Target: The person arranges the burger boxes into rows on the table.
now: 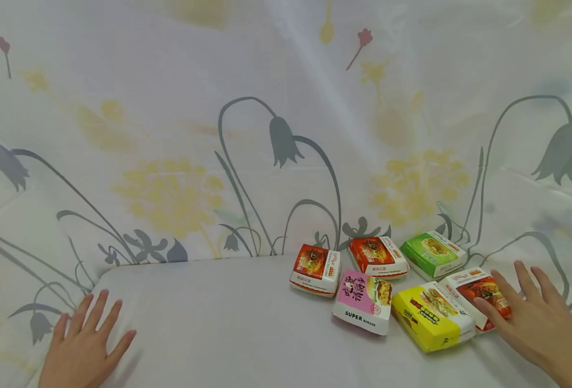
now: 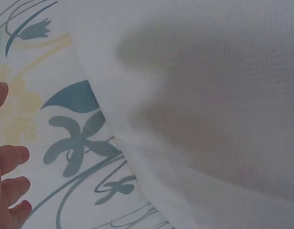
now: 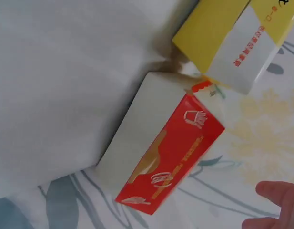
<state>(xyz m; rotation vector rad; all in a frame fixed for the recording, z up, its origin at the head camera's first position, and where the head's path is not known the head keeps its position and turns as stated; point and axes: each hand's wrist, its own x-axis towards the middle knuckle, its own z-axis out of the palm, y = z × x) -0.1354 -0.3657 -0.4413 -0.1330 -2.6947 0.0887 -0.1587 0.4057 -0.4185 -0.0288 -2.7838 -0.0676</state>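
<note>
Over the left part of the white surface my left hand (image 1: 83, 345) is spread, its fingers apart and holding nothing. On the other side my right hand (image 1: 540, 318) has its fingers spread above a red and white burger box (image 1: 480, 293), partly covering it in the head view; contact cannot be told. Beside that box lies a yellow burger box (image 1: 431, 318), close against it. A pink "Super Burger" box (image 1: 363, 302) lies further left. Behind stand a green box (image 1: 433, 253) and two red and white boxes, one in the middle (image 1: 377, 257) and one at left (image 1: 315, 269).
A white cloth (image 1: 208, 318) covers the flat surface. Behind it rises a flower-printed curtain (image 1: 169, 134), meeting the surface near the back boxes. The same print appears past the surface's edge in both wrist views.
</note>
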